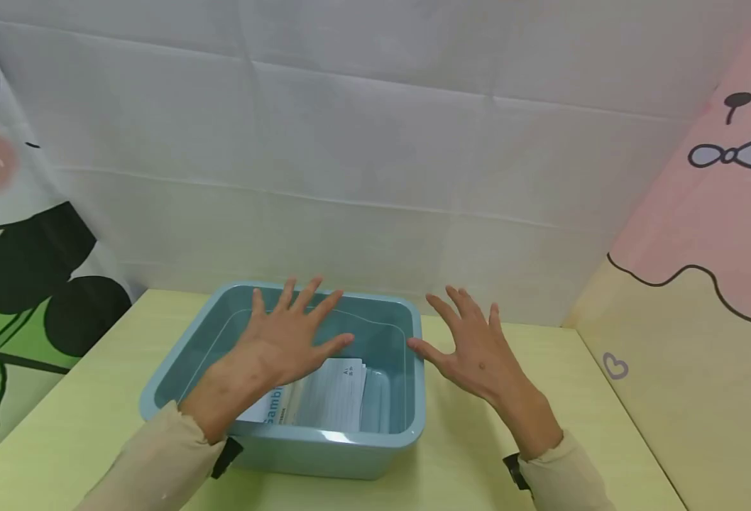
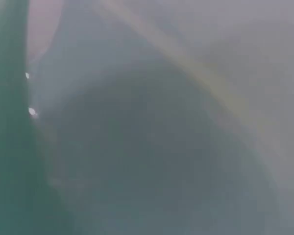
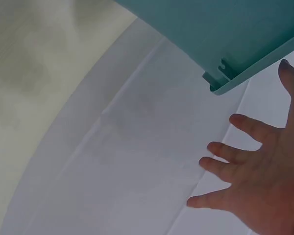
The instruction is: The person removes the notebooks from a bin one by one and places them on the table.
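Note:
A blue-green plastic basin (image 1: 324, 454) stands on the table, with a stack of white printed papers or booklets (image 1: 333, 394) lying inside it. Over the basin my left hand (image 1: 280, 348) is spread, its fingers straight and holding nothing. My right hand (image 1: 478, 348) is just right of the basin, fingers apart and its thumb close to the rim in the head view. In the right wrist view the same hand (image 3: 259, 171) shows bare beside the basin's side (image 3: 220, 39). The left wrist view is blurred and mostly filled by the blue-green basin wall (image 2: 147, 147).
The pale yellow table (image 1: 69, 397) reaches back to a white cloth (image 1: 363, 156). A panda-print panel (image 1: 30, 284) borders the left side. On the right stands a pink and cream printed panel (image 1: 688, 341).

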`<state>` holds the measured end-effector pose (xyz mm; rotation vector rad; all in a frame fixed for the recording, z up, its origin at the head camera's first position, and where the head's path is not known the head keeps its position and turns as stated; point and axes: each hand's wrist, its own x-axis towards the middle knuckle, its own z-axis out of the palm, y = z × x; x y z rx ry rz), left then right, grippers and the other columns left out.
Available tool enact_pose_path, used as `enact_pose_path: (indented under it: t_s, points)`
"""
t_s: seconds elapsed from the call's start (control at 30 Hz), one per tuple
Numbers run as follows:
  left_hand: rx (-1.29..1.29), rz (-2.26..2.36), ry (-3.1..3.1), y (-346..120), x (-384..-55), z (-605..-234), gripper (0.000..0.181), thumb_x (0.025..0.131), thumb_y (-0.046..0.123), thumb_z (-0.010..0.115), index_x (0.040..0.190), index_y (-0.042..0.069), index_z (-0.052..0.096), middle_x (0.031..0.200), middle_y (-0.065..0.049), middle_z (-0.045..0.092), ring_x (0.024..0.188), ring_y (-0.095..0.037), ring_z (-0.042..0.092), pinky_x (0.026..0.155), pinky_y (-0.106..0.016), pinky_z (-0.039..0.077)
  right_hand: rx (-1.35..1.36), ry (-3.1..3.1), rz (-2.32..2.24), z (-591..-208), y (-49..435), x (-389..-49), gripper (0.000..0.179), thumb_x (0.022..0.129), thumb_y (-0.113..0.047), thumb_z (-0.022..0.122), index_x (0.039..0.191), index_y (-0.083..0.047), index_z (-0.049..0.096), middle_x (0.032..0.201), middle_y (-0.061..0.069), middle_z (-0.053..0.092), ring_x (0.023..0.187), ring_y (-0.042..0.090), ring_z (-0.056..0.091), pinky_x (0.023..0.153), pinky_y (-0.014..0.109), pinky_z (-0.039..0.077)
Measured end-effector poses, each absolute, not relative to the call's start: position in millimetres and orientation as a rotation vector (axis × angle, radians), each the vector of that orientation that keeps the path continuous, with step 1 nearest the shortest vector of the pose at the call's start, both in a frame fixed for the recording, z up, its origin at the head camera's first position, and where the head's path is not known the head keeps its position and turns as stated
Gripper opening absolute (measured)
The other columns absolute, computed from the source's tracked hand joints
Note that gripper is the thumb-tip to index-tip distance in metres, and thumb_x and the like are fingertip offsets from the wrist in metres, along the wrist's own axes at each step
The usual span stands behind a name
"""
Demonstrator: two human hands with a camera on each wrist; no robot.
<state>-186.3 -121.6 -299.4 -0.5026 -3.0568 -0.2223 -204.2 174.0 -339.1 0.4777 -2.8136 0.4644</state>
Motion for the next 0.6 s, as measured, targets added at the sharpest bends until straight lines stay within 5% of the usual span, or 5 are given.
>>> enact_pose_path:
  t_s: [0.17, 0.27, 0.4, 0.6]
  points:
    - [-0.502, -0.333, -3.022, -136, -183, -295, 0.069, 0.104, 0.050, 0.057, 0.163, 0.021, 0.037, 0.173, -0.016, 0.026, 0.158, -0.048, 0.024, 0.119, -0.080, 0.019, 0.613, -2.746, 0.515, -332, 169, -210, 0.073, 0.092, -0.060, 0.070, 0.150, -0.020, 0.055, 0.161, 0.011, 0.047, 0.151, 0.036, 0.043, 0.126, 0.072, 0.017]
    - [-0.491, -0.393, -2.988, -148, -179, -292, 0.068, 0.104, 0.046, 0.060, 0.162, 0.017, 0.040, 0.171, -0.017, 0.030, 0.153, -0.048, 0.036, 0.118, -0.076, 0.027, 0.685, -2.709, 0.561, -328, 165, -213, 0.064, 0.092, -0.054, 0.073, 0.143, -0.017, 0.062, 0.155, 0.010, 0.054, 0.145, 0.037, 0.050, 0.123, 0.067, 0.032]
    - [-0.460, -0.427, -2.938, -166, -174, -292, 0.064, 0.104, 0.045, 0.061, 0.158, 0.015, 0.045, 0.168, -0.017, 0.036, 0.142, -0.049, 0.049, 0.109, -0.070, 0.043, 0.759, -2.676, 0.632, -325, 160, -216, 0.056, 0.092, -0.048, 0.076, 0.136, -0.015, 0.067, 0.146, 0.007, 0.061, 0.138, 0.034, 0.056, 0.113, 0.057, 0.047]
    - [-0.427, -0.500, -2.884, -194, -165, -301, 0.062, 0.102, 0.050, 0.062, 0.153, 0.016, 0.052, 0.164, -0.014, 0.043, 0.141, -0.044, 0.053, 0.094, -0.064, 0.054, 0.852, -2.652, 0.637, -323, 152, -218, 0.053, 0.091, -0.048, 0.077, 0.132, -0.014, 0.069, 0.139, 0.004, 0.064, 0.131, 0.029, 0.061, 0.109, 0.051, 0.052]
